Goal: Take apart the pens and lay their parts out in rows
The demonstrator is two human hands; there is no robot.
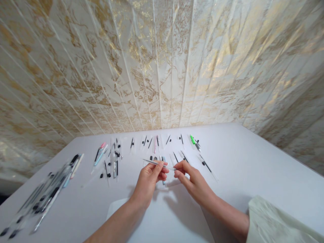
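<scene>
My left hand (153,173) is closed around a slim pen (165,166) with a translucent body and a thin dark end pointing left. The thumb and fingers of my right hand (189,173) pinch at its right end; any small part between those fingertips is too hidden to make out. Below my hands, a light-blue pen part (163,182) lies on the table, partly covered by my left fingers. Just beyond them are black refills (185,156) and small black caps (151,158).
On the white table (243,162), a pile of pens (54,189) lies at left. Pen parts (115,158) spread across the back, with a green pen (193,139) at right. A white sheet (162,219) lies under my forearms. A gold-patterned curtain (157,67) hangs behind.
</scene>
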